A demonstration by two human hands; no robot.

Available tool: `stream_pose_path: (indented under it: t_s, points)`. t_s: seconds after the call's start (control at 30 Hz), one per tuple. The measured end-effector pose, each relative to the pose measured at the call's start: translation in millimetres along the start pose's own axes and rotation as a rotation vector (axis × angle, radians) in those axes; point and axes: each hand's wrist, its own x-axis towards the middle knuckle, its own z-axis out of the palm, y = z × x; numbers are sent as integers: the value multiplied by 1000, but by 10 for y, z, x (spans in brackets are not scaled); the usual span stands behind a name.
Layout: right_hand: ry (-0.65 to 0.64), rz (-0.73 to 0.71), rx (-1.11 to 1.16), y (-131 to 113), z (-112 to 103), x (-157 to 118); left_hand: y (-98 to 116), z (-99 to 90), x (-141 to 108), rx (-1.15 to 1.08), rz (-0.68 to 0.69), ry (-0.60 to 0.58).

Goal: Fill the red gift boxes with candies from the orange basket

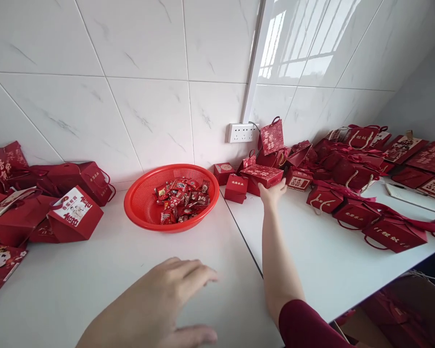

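Observation:
My left hand (166, 295) hovers over the white table in the foreground, fingers apart and nothing in it. Reaching forward, my right hand (271, 192) is at the front of a red patterned box (263, 174); its fingers are partly hidden, and whether they grip the box is unclear. A small red cube box (236, 188) stands just left of that box, with another red box (224, 173) behind it. To the left, a red plastic basket (136, 205) holds several wrapped candies (183, 198).
Red gift boxes (74, 215) crowd the left side of the table (217, 256). More red boxes (357, 212) fill the right side. A power strip (242, 133) is on the tiled wall. An open carton with red items sits below the table's right edge.

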Motion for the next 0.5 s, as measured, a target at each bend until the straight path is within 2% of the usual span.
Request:
stream_pose_path:
  t_s: [0.07, 0.13, 0.23, 0.3, 0.37, 0.5]
  points:
    - [-4, -70, -115, -51, -109, 14, -31, 42, 17, 54, -65, 55]
    - [-77, -239, -245, -92, -188, 24, -53, 60, 35, 87, -87, 78]
    - [-193, -523, -408, -62, -210, 3, -48, 59, 63, 114, -57, 100]
    - [-238, -660, -499, 35, -178, -27, -23, 58, 75, 120, -25, 108]
    - [-276, -718, -522, 164, -147, -52, 15, 65, 75, 113, 9, 96]
    - [-268, -695, -473, 348, -159, -64, 101, 92, 27, 110, 57, 95]
